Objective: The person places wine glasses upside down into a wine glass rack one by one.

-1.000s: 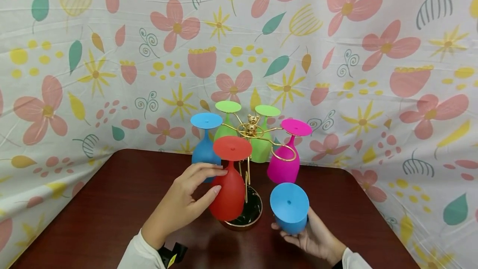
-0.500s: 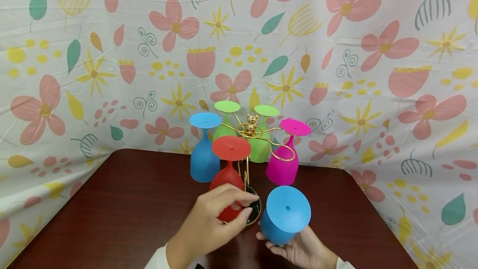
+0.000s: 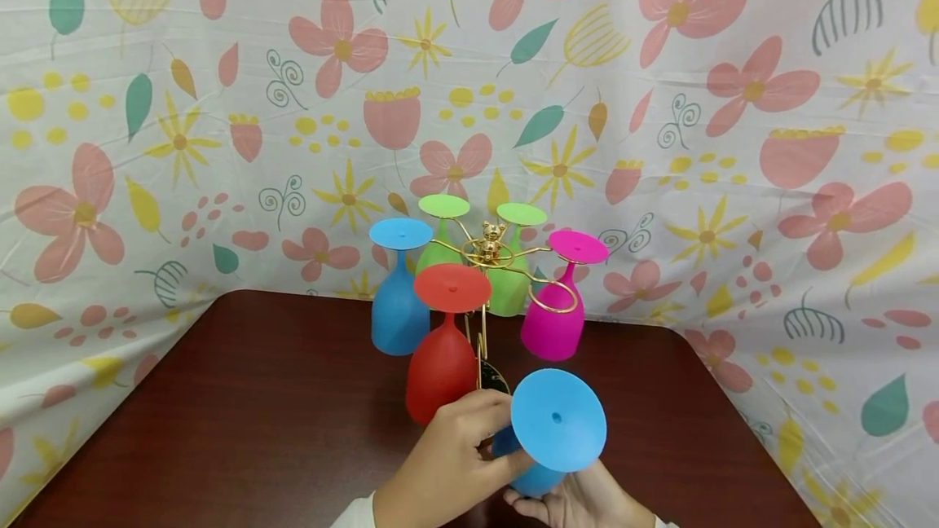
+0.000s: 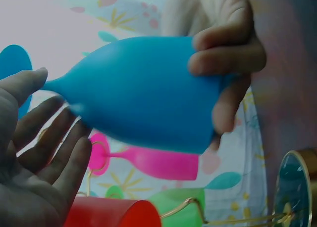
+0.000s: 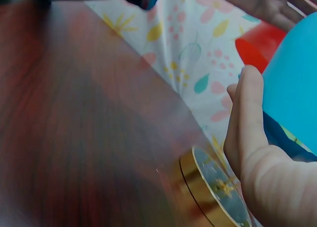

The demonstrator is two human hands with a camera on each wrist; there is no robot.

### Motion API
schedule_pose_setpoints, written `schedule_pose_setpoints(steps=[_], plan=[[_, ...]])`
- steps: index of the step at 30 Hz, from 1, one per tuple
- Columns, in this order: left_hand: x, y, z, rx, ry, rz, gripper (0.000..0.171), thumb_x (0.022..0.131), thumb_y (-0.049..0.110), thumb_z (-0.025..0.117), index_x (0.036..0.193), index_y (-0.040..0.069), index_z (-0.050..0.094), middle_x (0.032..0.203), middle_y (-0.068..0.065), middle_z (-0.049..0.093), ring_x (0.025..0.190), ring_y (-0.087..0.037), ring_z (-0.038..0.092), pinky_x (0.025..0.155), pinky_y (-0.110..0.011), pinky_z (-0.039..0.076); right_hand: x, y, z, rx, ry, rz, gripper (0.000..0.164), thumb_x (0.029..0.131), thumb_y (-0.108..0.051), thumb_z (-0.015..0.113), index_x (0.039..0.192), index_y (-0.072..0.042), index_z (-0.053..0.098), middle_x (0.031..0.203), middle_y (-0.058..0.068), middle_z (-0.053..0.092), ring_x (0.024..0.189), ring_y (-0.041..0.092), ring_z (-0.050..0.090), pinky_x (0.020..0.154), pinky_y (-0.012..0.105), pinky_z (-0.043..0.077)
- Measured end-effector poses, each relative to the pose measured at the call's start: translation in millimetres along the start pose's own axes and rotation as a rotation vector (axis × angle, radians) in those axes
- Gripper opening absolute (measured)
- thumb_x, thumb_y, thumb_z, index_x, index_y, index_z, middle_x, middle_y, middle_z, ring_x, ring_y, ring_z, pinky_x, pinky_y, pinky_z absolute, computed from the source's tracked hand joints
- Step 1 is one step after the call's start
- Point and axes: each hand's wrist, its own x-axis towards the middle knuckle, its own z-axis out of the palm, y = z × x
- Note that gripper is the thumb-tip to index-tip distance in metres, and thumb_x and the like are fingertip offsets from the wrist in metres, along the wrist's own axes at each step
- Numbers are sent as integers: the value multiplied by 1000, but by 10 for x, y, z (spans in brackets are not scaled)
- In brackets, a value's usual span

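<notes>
A matte blue plastic goblet (image 3: pixel 559 420) is held upside down, foot up, at the front right of the rack. My right hand (image 3: pixel 590 502) grips its bowl from below; in the left wrist view curled fingers (image 4: pixel 225 64) lie over the rim. My left hand (image 3: pixel 451 459) is at the goblet's other side, its thumb and fairly straight fingers around the stem without a clear pinch. Just behind, a red goblet (image 3: pixel 442 365) hangs inverted from the gold rack (image 3: pixel 487 253).
More inverted goblets hang there: blue (image 3: pixel 400 308), magenta (image 3: pixel 553 324) and two green ones (image 3: pixel 509 288). The rack's round gold-rimmed base (image 5: pixel 190 177) stands on the dark wood table (image 3: pixel 279 398). A floral cloth (image 3: pixel 469 63) closes off the back and sides.
My left hand has left the red goblet and moved right and down to the blue goblet. The right hand has brought that goblet slightly left and nearer, its foot tipping more toward me.
</notes>
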Motion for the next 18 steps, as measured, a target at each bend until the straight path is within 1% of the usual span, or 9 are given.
schedule_pose_setpoints(steps=[3,6,7,10,12,14,16,18], plan=[[2,-33,46,19,49,20,29,93,23,75,120,16,73,109,7,69,101,-8,62,88,-26,54,17,10,44,-30,19,9,59,108,-52,18,129,-13,58,129,6,60,117,22,62,111,35,37],[13,-50,68,18,84,29,22,93,22,75,115,18,75,105,9,69,98,-7,61,87,-28,54,36,10,67,-55,22,17,59,109,-51,18,130,-13,57,130,7,58,118,22,61,111,35,37],[16,-53,71,20,93,37,22,93,22,74,114,18,75,104,10,69,98,-7,62,87,-29,54,41,12,69,-70,19,20,60,109,-52,17,131,-13,56,130,7,59,118,22,61,111,35,37],[22,-58,74,17,102,54,19,93,21,74,112,17,75,101,9,69,95,-6,61,85,-28,54,43,2,73,-135,43,6,59,109,-52,17,135,-13,52,131,8,59,119,24,60,110,40,39],[23,-63,70,23,107,70,20,93,19,74,113,16,75,101,8,69,94,-7,61,84,-27,54,30,-18,79,-197,86,-27,58,109,-52,19,145,-13,43,136,7,56,122,26,58,110,44,39],[23,-72,62,28,119,89,22,93,16,75,115,14,75,101,6,70,94,-7,62,84,-27,55,10,-64,100,-286,136,-71,62,108,-54,21,155,-13,26,146,8,47,129,27,52,110,48,38],[25,-77,48,25,134,100,22,92,14,75,114,14,74,99,6,70,91,-8,62,81,-26,55,-14,-127,143,-374,205,-124,67,107,-56,23,159,-15,12,152,5,37,133,25,47,111,49,37],[30,-78,33,22,149,113,24,91,13,75,116,13,74,101,4,70,92,-10,63,81,-28,56,-35,-206,222,-500,302,-172,68,107,-56,27,156,-10,20,151,7,39,133,23,46,109,47,38]])
